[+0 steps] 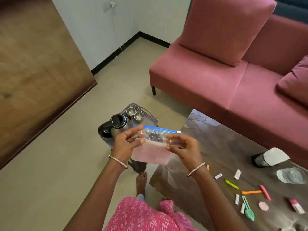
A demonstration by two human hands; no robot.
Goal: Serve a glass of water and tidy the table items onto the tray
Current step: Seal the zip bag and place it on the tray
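Zip bag (153, 152) is up in the air btw both hands, in front of the tray (148, 116), by the desk (216, 147) corner. Grip-wise the left hand (126, 144) pinches its left edge, right hand (183, 147) the right one. Imo hold it level and spread the mouth evenly b4 loading the clips (231, 184).

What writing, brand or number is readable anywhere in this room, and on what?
Nothing is legible.
Small white tube on the dark wooden table: bluish print, too blurred.
White sachet beside it: marks too small.
Clear plastic zip bag with blue seal: no print shows.
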